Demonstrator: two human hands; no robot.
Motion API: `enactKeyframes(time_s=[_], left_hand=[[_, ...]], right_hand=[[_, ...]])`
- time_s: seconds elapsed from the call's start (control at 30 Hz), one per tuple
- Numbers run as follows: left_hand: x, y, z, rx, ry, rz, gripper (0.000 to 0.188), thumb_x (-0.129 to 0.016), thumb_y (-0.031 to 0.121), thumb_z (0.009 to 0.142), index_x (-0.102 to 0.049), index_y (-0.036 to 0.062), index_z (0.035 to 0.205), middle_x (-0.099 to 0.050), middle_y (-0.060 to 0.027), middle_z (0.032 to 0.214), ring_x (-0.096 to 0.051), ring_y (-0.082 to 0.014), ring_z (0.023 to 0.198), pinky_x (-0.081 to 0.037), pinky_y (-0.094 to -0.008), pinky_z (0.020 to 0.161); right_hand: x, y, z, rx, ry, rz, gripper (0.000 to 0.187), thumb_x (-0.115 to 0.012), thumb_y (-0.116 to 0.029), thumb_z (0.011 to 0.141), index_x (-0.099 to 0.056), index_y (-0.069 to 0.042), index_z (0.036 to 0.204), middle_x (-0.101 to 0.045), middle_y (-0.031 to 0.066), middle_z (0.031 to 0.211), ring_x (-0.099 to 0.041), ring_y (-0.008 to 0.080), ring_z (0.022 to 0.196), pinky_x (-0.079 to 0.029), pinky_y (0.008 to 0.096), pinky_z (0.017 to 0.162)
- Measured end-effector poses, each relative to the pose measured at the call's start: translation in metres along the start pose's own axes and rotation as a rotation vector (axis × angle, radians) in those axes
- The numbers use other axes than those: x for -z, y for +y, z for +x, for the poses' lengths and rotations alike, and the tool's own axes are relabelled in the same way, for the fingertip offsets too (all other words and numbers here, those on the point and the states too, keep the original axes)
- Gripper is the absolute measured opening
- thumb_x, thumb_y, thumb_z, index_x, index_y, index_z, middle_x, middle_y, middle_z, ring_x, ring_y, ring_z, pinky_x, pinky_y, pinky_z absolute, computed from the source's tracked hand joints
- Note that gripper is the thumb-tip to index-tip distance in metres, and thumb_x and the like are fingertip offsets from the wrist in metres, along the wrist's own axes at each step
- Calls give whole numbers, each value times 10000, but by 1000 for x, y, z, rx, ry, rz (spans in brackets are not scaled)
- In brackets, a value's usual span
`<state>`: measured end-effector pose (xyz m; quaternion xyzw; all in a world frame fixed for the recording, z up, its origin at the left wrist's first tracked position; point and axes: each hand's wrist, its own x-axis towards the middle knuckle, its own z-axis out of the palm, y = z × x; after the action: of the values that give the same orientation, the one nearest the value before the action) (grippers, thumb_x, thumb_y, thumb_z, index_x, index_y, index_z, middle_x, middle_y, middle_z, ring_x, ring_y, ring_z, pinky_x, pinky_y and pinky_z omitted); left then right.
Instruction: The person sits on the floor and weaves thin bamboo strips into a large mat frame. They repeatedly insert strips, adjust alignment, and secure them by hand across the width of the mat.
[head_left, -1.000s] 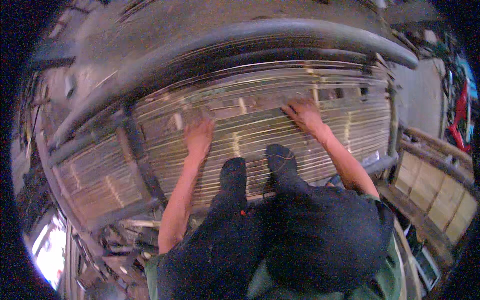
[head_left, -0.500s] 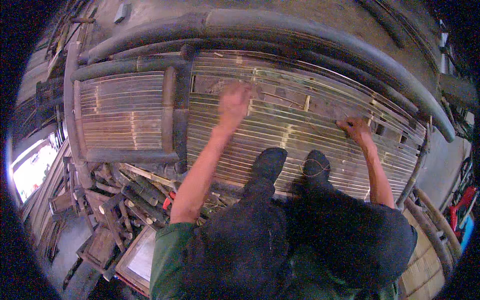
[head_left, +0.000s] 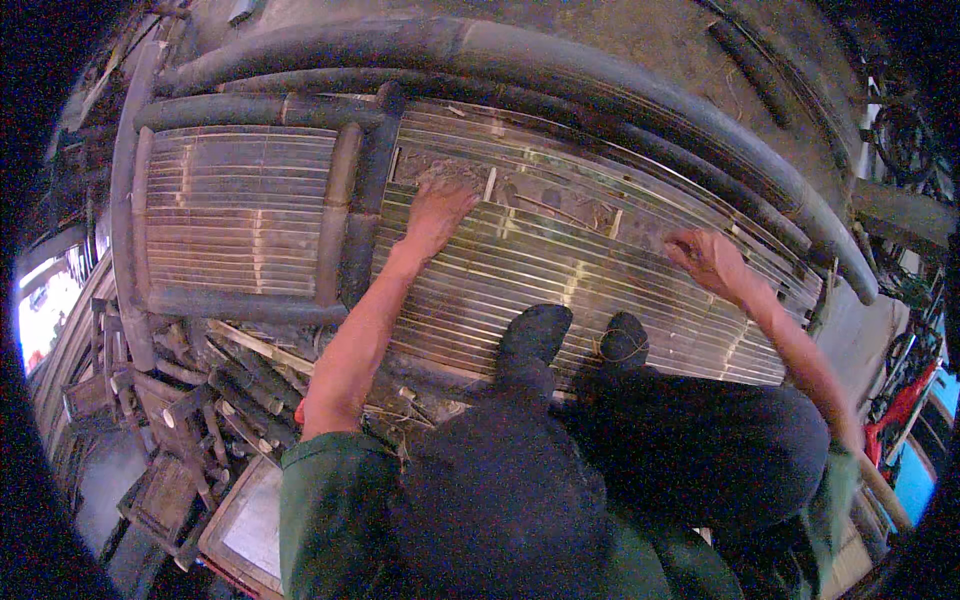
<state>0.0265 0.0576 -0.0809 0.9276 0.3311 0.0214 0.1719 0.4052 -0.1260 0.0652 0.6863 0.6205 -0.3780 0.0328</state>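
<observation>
left hand (head_left: 441, 213) over ribbed bamboo slats (head_left: 530, 255) | right hand (head_left: 706, 257) curled | grips: cannot tell

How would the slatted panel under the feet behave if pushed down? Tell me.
The slatted panel would probably flex slightly, since its slats look long and thin. It seems unlikely to slide easily, with both feet planted on it.

Centre slatted panel (head_left: 480, 300): mid-frame, beneath the feet (head_left: 535, 335).
Left slatted panel (head_left: 235, 215): upper left, beyond the dividing post (head_left: 363, 225).
Thick pole (head_left: 570, 62): across the top, behind both panels.
Cut poles (head_left: 235, 388): lower left, before the left slatted panel.
Left hand (head_left: 432, 225): upper centre, near the dividing post.
Right hand (head_left: 712, 262): right of centre.
</observation>
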Motion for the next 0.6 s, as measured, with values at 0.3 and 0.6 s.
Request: enactKeyframes(time_s=[0.3, 0.6], left_hand=[[2, 3, 3, -118, 244, 74, 248, -477, 232, 876, -628, 115, 1034, -618, -80, 1034, -539, -271, 1014, -358, -438, 953], [-16, -13, 2, -140, 37, 115, 343, -495, 323, 870, -590, 88, 1100, -578, -102, 1139, -499, -270, 1088, -333, -424, 967]], right_hand=[[-92, -146, 132, 12, -17, 168, 448, -576, -455, 818, -672, -21, 759, -633, 193, 764, -608, 380, 668, -484, 468, 627], [-135, -214, 124, -616, 88, 2035, 252, -522, -278, 894, -621, -49, 861, -596, 76, 685, -589, 207, 615, -467, 333, 500]])
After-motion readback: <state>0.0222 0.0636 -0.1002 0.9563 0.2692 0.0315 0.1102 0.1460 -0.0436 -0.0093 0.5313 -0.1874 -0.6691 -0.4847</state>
